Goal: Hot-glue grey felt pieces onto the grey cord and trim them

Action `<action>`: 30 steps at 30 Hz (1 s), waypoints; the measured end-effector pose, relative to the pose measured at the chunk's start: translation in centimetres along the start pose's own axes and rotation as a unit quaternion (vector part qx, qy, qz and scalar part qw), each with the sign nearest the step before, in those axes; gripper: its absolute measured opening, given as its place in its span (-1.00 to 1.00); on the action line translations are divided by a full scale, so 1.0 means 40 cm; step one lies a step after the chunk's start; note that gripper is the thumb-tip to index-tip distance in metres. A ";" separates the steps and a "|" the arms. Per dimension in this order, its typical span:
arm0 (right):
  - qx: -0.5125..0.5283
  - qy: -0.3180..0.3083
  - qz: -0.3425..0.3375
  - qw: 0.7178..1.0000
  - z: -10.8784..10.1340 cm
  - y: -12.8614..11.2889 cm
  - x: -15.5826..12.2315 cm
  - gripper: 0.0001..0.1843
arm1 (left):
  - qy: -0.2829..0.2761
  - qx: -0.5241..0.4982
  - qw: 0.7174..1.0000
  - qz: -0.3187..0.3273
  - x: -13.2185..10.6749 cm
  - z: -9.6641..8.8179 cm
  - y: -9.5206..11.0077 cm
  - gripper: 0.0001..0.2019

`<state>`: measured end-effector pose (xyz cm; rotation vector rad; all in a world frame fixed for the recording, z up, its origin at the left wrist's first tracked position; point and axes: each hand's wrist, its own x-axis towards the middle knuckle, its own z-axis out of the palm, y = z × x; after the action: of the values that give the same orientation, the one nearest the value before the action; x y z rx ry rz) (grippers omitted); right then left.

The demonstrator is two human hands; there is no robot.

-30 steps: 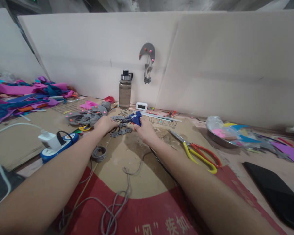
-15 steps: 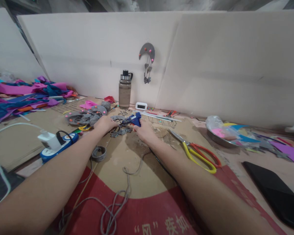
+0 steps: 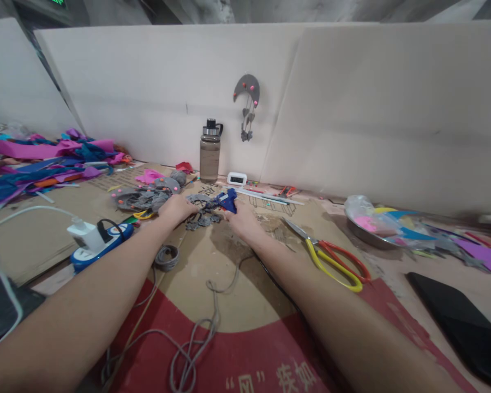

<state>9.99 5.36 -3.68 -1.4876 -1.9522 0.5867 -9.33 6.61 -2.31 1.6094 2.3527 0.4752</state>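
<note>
My right hand (image 3: 242, 219) is wrapped round a blue glue gun (image 3: 229, 201), its nozzle pointing left. At the nozzle are grey felt pieces (image 3: 204, 220), some cut in small shapes. My left hand (image 3: 177, 209) is closed at their left edge, fingertips pinched on a grey felt piece; its exact shape is partly hidden. Just behind the left hand lies a heap of grey felt crescents (image 3: 126, 200) with pink and orange pompoms. A finished-looking crescent hanging (image 3: 247, 90) with strings and small shapes is on the white board.
Scissors (image 3: 331, 256) with red and yellow handles lie right of my right forearm, a black phone (image 3: 454, 322) beyond. Loose grey cord (image 3: 190, 349) and a cord coil (image 3: 166, 257) lie between my arms. A power strip (image 3: 102, 248), bottle (image 3: 210, 155), small clock (image 3: 237, 178) and metal bowl (image 3: 368, 234) surround the cardboard.
The view has shifted very slightly. Both hands stay in nearly the same place, the glue gun still at the felt pieces.
</note>
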 end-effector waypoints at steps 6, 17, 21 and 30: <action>0.019 -0.002 0.006 1.000 0.006 0.011 0.005 -0.70 | -0.002 0.046 0.999 0.018 0.000 -0.001 0.000 -0.63; 0.012 0.006 -0.008 1.000 0.005 0.013 0.004 -0.69 | -0.002 0.040 0.999 0.027 0.012 0.005 -0.007 -0.61; 0.010 0.010 -0.014 1.000 0.001 0.006 -0.002 -0.67 | -0.002 0.045 0.999 0.018 0.005 0.000 -0.003 -0.63; 0.008 0.008 -0.003 1.000 0.010 0.013 0.004 -0.73 | -0.011 0.023 1.000 0.017 0.001 -0.003 -0.003 -0.63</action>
<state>10.05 5.68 -4.28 -1.4718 -1.9352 0.5831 -9.49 6.62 -2.26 1.6696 2.3392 0.4123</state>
